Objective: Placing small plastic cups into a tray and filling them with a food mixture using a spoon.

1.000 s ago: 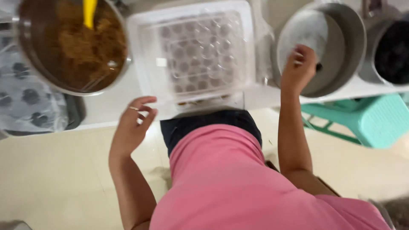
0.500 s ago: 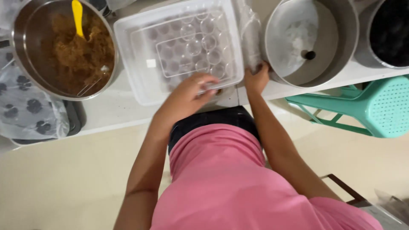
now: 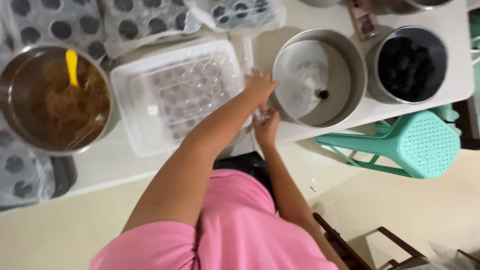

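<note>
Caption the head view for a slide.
Both hands, left hand and right hand, meet between a clear tray and steel bowl.

A single head-worn view looks steeply down from above the person's pink shoulder onto the white tabletop (image 3: pixel 125 165), fairly close; the floor and a green stool (image 3: pixel 415 145) show at right.

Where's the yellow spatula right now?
In the head view, far left: the yellow spatula stands in the brown filling of the big metal bowl, just left of the clear plastic tray, away from both hands.
</note>
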